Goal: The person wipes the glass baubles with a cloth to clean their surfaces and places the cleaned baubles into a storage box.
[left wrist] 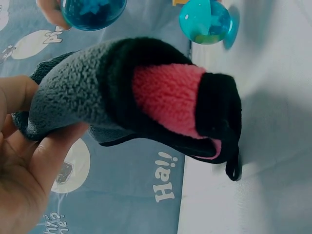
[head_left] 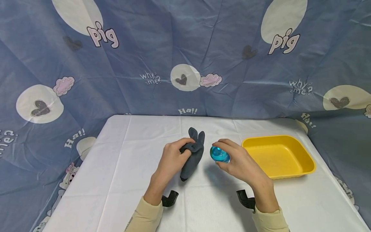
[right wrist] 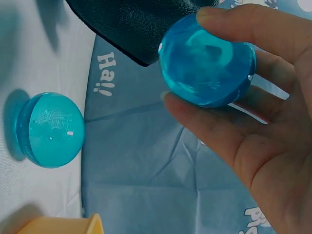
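My left hand [head_left: 175, 156] pinches a dark grey fleece glove [head_left: 191, 164], two finger-like ends pointing up and away. Its pink lining and black-edged opening with a small loop face the left wrist camera. To the right, the fingers and thumb of my right hand [head_left: 239, 161] grip a clear blue ball [right wrist: 204, 63] above the table. The left wrist view shows a star-like shape inside this ball [left wrist: 92, 9]. A second blue ball [right wrist: 51, 129] rests on the table in both wrist views; in the head view it is hidden by the right hand and held ball.
A yellow plastic basin [head_left: 278, 158] stands on the table's right side, just beyond the right hand. White cloth covers the table [head_left: 139, 154]. Behind it hangs a blue printed curtain [head_left: 162, 58], also reaching down both sides. Black wrist mounts [head_left: 170, 198] stick out near both sleeves.
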`<control>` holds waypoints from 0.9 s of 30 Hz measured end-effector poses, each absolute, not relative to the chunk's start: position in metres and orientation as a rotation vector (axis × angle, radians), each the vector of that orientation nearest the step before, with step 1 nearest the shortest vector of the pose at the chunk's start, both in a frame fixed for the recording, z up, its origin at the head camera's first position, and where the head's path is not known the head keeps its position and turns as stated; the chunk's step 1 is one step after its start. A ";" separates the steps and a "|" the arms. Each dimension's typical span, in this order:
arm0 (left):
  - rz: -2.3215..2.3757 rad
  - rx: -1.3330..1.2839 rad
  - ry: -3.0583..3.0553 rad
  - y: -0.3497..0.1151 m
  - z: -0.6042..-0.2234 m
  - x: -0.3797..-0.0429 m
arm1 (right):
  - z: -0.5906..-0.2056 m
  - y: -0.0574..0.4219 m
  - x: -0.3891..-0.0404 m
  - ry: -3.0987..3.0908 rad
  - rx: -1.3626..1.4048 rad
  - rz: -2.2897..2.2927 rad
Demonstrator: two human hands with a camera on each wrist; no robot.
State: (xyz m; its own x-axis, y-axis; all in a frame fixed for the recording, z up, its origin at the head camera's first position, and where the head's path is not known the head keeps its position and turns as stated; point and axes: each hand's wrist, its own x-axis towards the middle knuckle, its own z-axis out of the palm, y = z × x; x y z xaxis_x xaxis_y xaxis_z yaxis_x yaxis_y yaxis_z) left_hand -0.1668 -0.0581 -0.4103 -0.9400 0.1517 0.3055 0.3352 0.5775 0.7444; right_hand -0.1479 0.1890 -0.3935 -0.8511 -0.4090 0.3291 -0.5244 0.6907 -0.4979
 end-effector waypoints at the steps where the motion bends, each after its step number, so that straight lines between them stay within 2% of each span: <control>1: -1.297 -0.407 -2.593 -0.058 -0.410 -0.167 | -0.393 0.189 -0.148 -2.701 0.759 0.893; 27: -1.396 -0.446 -2.428 -0.054 -0.406 -0.165 | -0.390 0.183 -0.145 -2.498 0.834 0.987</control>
